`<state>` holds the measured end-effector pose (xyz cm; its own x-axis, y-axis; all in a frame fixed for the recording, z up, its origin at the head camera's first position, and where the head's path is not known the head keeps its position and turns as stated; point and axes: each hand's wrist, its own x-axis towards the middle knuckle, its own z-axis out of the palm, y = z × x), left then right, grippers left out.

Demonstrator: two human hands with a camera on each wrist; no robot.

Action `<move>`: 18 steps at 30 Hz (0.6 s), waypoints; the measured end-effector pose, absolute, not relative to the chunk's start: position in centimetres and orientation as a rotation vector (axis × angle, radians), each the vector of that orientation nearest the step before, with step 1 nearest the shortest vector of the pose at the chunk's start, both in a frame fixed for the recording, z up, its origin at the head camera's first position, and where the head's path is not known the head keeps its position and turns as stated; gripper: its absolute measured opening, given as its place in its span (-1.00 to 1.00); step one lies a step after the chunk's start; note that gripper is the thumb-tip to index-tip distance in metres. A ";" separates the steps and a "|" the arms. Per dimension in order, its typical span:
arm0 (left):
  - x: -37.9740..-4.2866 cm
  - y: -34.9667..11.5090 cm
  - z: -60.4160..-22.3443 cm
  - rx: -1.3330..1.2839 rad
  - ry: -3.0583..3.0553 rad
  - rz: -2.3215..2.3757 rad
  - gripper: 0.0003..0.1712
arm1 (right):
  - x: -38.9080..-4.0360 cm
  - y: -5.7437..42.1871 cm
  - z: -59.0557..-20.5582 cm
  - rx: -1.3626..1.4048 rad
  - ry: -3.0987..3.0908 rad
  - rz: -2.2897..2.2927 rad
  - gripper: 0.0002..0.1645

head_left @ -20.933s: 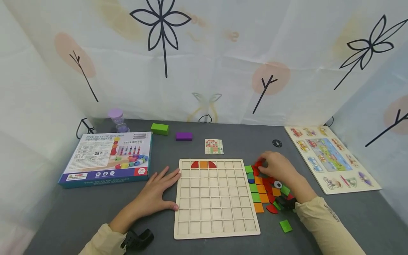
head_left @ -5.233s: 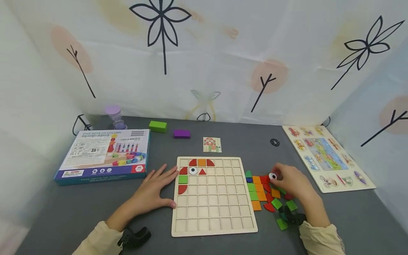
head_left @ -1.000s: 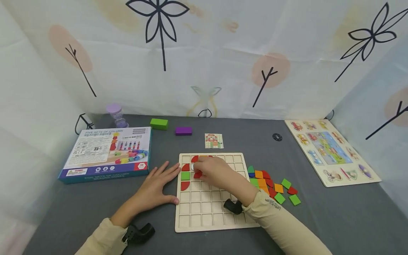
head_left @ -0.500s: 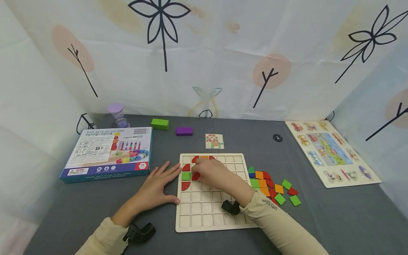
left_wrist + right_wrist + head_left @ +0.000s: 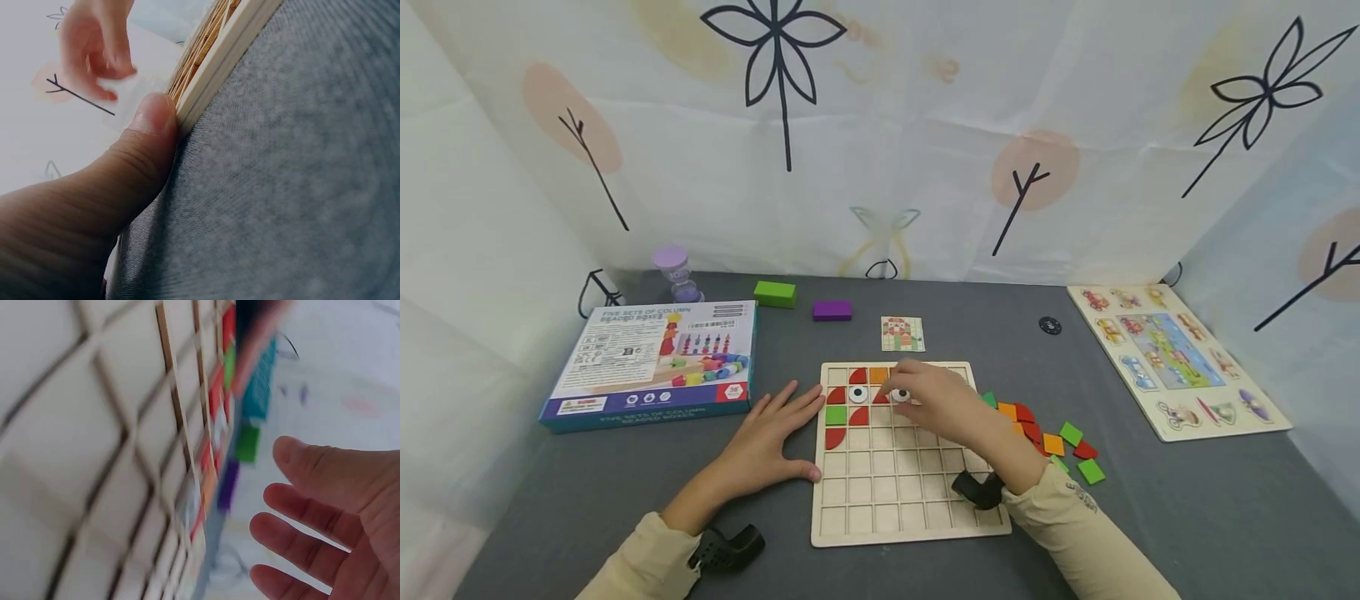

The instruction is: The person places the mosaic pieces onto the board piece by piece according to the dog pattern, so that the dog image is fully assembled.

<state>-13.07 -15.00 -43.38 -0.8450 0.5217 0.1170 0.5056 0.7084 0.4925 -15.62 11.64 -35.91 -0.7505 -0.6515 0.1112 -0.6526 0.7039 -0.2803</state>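
Observation:
A pale wooden grid board [image 5: 880,492] lies on the grey table. My left hand [image 5: 763,446] rests at its left edge with spread fingers; in the left wrist view its thumb [image 5: 140,147] touches the board's side. My right hand [image 5: 943,404] hovers over the upper middle of the board, fingers loosely bent and holding nothing in the right wrist view. Upper-left cells hold red pieces [image 5: 835,439], a green square [image 5: 836,415], an orange square [image 5: 878,376] and a round eye piece [image 5: 857,394]. A second eye piece [image 5: 900,395] shows just under my right fingers, partly hidden.
Loose orange squares [image 5: 1054,444], green squares [image 5: 1071,434] and red pieces [image 5: 1084,450] lie right of the board. Behind it are a pattern card [image 5: 902,334], a purple block [image 5: 832,311] and a green block [image 5: 775,293]. A box [image 5: 651,358] stands left, a picture board [image 5: 1180,358] right.
My right hand has shifted right and lifted off the upper-left cells. Since about five seconds ago, a second eye piece and a red piece have joined the board. My left hand stays put.

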 end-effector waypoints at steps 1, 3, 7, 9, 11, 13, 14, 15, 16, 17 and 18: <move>-13.1 -14.9 -43.4 0.864 2.875 0.812 0.14 | -15.5 12.7 -35.7 1.072 -2.876 0.522 -0.74; -13.1 -14.9 -43.4 0.863 2.874 0.816 0.15 | -15.4 15.1 -35.4 1.003 -2.822 0.608 -0.73; -13.1 -14.9 -43.3 0.854 2.873 0.810 0.15 | -15.2 19.3 -35.3 0.868 -2.752 0.708 -0.70; -13.1 -14.9 -43.3 0.848 2.870 0.808 0.15 | -15.0 21.0 -35.5 0.804 -2.763 0.699 -0.69; -13.0 -14.8 -43.2 0.843 2.870 0.806 0.15 | -14.8 22.5 -35.9 0.739 -2.803 0.648 -0.70; -13.0 -14.8 -43.2 0.838 2.868 0.806 0.15 | -14.7 23.7 -36.5 0.670 -2.857 0.601 -0.71; -13.0 -14.8 -43.2 0.838 2.867 0.807 0.15 | -14.6 24.3 -36.7 0.634 -2.885 0.576 -0.71; -13.0 -14.8 -43.3 0.838 2.868 0.805 0.15 | -14.5 24.7 -36.9 0.599 -2.917 0.552 -0.72; -13.1 -14.8 -43.3 0.838 2.866 0.809 0.15 | -14.4 25.2 -37.2 0.565 -2.952 0.533 -0.72; -13.1 -14.8 -43.3 0.838 2.864 0.812 0.15 | -14.3 25.6 -37.4 0.538 -2.987 0.515 -0.72; -13.1 -14.8 -43.3 0.840 2.864 0.811 0.15 | -14.3 25.9 -37.6 0.508 -3.019 0.495 -0.72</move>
